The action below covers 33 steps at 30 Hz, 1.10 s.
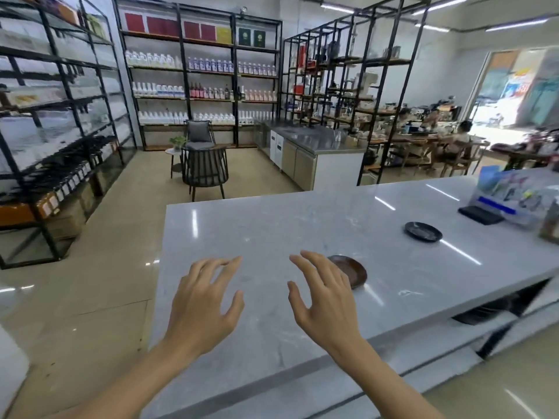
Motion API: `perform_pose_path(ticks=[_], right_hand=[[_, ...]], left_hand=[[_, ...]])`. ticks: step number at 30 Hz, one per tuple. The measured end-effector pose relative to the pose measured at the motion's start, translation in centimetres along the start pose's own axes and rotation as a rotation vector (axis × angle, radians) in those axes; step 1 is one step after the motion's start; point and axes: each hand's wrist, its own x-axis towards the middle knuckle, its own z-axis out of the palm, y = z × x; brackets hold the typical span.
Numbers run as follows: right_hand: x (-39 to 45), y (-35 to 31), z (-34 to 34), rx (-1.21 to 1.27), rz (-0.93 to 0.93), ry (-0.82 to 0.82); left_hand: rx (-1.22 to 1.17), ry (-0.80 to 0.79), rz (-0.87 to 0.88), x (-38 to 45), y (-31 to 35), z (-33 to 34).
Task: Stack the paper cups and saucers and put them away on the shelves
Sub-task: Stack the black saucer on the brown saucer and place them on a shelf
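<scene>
A brown saucer [352,270] lies on the white marble counter [272,231], partly hidden behind my right hand [325,300]. Farther right on the counter sits a black saucer [423,231]. My right hand hovers over the counter just left of the brown saucer, fingers spread, holding nothing. My left hand [204,303] hovers beside it to the left, also spread and empty. No paper cups are in view. Black metal shelves [60,122] stand at the left across the aisle.
A tilted display stand with leaflets [511,195] and a black pad [480,214] sit at the counter's far right. Beyond the counter are chairs [204,167], a steel worktop [314,140], bottle shelves [205,86] and seated people at the back right.
</scene>
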Motion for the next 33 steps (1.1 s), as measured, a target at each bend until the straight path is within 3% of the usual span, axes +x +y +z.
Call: perform_pose_path(ticks=[12,26,33], right_hand=[[2.7,18.4,-3.9,-0.084,0.202,-0.012],[2.4,36.1,-7.0,-0.202,0.37,-0.034],[3.5,49.7,-6.7,-0.223,0.383,-0.104]], left_hand=[[-0.111,-0.076,0.101,13.2,11.3,13.2],[-0.213,-0.199,0.274,22.6,23.6,26.2],[-0.158,-0.221,0.292,28.5,29.0,35.5]])
